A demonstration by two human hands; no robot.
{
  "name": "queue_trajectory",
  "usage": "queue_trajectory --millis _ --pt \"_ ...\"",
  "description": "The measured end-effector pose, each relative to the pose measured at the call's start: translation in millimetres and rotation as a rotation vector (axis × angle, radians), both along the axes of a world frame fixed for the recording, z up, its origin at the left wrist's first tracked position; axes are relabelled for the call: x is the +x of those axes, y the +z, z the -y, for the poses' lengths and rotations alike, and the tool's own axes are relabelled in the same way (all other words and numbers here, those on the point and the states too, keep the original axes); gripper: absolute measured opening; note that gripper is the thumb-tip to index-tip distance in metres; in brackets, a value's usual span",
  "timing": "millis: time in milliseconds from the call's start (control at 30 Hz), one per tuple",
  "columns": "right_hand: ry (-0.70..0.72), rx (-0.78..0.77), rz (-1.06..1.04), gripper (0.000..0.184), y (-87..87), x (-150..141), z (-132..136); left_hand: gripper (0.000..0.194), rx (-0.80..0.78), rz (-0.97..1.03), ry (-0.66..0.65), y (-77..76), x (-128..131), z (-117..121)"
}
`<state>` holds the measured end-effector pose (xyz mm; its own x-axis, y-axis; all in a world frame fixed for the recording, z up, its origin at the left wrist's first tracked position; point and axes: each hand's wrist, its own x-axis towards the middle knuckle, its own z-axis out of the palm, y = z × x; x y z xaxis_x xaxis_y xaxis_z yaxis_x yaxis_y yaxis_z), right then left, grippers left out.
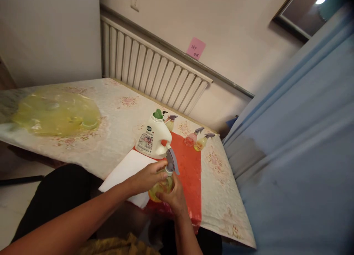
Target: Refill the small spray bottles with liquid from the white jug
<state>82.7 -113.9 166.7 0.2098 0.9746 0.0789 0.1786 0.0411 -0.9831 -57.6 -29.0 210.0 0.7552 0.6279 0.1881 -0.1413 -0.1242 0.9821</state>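
Note:
Both my hands are wrapped round a small yellow spray bottle (162,186) with a grey trigger head (172,161), held over the near edge of the table. My left hand (146,177) grips the neck just under the trigger head. From below, my right hand (173,196) cups the bottle's round body. Just behind them a white detergent jug (153,137) with a green cap stands on a red cloth (188,166). A white sheet (125,170) lies to the left of the cloth.
Three more small spray bottles (193,138) stand at the table's far edge, one behind the jug. A yellow translucent plastic item (55,113) lies at the table's left. A white radiator (155,70) lines the wall, and a blue curtain (298,144) hangs at the right.

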Motion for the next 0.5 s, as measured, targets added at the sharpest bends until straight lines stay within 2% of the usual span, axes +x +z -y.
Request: queue_trajectory --millis 33,100,200,267,333,500 --pt "-0.003 -0.001 0.008 0.054 0.0 0 0 0.023 -0.012 -0.001 -0.024 -1.1 0 -1" --pt "-0.007 -0.006 0.013 0.054 -1.1 -1 -1 0.022 -0.024 -0.018 0.025 -3.0 3 -1" --pt "-0.009 -0.015 0.015 0.053 -3.7 -3 -1 0.025 0.005 -0.060 0.240 -4.2 11 3" --pt "-0.006 -0.024 0.023 0.053 -5.0 -3 -1 0.027 0.020 -0.075 0.330 -3.8 13 5" --pt "-0.003 -0.020 0.038 0.053 -5.5 -2 -1 0.027 0.008 -0.052 0.285 -2.9 12 5" --pt "-0.056 -0.048 0.098 0.048 -5.5 -1 0 0.025 0.000 -0.016 0.021 -3.4 3 -2"
